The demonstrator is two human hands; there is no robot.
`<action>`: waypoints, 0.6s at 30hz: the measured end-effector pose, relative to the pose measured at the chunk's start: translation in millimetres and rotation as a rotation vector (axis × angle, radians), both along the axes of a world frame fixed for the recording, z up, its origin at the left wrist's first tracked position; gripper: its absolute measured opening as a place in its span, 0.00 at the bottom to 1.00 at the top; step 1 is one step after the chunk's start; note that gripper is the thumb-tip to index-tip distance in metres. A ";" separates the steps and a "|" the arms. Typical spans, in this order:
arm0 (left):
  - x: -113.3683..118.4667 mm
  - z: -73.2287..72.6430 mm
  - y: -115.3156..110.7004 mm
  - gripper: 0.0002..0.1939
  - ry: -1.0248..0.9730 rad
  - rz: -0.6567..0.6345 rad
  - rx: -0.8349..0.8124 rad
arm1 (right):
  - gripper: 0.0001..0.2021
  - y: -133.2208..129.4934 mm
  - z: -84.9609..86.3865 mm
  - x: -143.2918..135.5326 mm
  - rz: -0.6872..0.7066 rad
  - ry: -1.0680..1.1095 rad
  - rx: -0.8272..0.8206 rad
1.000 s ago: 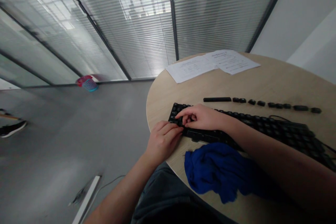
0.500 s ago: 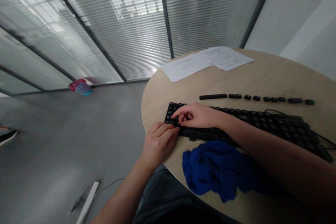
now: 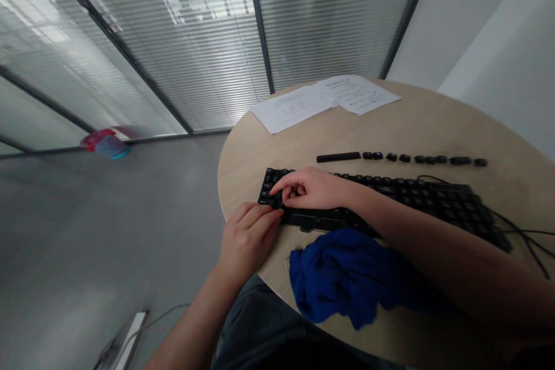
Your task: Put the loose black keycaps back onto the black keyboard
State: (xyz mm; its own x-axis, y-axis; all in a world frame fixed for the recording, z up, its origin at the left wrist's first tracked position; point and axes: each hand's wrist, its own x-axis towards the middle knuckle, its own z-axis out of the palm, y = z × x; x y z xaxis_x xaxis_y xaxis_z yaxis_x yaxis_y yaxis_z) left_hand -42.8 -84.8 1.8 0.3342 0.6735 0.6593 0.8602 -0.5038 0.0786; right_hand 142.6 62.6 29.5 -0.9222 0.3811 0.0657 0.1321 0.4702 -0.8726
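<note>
A black computer keyboard (image 3: pixel 407 199) lies slantwise on the round wooden table, with a bare, key-less strip along its near left edge. My left hand (image 3: pixel 249 237) grips the keyboard's near left corner, its fingers close together and fingertips on the edge. Over the left end of the keys rests my right hand (image 3: pixel 314 188). Its index finger is stretched out onto the keys, the thumb is apart from it, and the other fingers are curled; I see nothing held in it. Behind the keyboard, a long black spacebar (image 3: pixel 338 157) and several loose keycaps (image 3: pixel 429 159) form a row.
A crumpled blue cloth (image 3: pixel 333 277) lies in front of the keyboard, partly under my right forearm. Printed papers (image 3: pixel 299 107) lie at the table's far edge. Black cables (image 3: pixel 520 234) trail on the right. A wastebasket (image 3: pixel 110 143) stands on the floor by the glass partition.
The whole view has shifted, so table and hands appear further left. Both hands stay at the same places on the keyboard, and the row of keycaps is unchanged.
</note>
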 end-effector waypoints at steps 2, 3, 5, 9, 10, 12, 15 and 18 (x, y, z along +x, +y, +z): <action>-1.1 -0.1 0.0 0.08 0.007 0.002 0.005 | 0.20 0.5 -0.1 -0.6 0.001 0.002 -0.003; -1.8 -0.1 0.3 0.08 0.014 0.001 0.011 | 0.20 0.7 0.0 -0.9 0.005 0.006 -0.006; -3.2 -0.3 0.9 0.08 0.028 0.000 0.024 | 0.19 1.6 0.3 -1.9 0.018 0.020 -0.020; -4.4 -1.1 2.0 0.08 0.040 0.010 0.043 | 0.19 5.0 0.4 -4.3 0.024 0.035 -0.101; -4.1 -1.2 2.2 0.08 0.046 0.017 0.048 | 0.19 6.0 0.0 -5.2 0.013 0.036 -0.133; -3.1 -0.9 3.0 0.07 0.059 0.025 0.061 | 0.19 8.0 -1.4 -7.0 -0.012 0.040 -0.197; -1.6 -0.2 4.8 0.07 0.070 0.025 0.065 | 0.18 10.1 -4.4 -9.0 -0.024 0.052 -0.259; -0.4 -0.5 5.9 0.07 0.060 0.027 0.042 | 0.17 10.4 -6.4 -8.7 -0.030 0.076 -0.284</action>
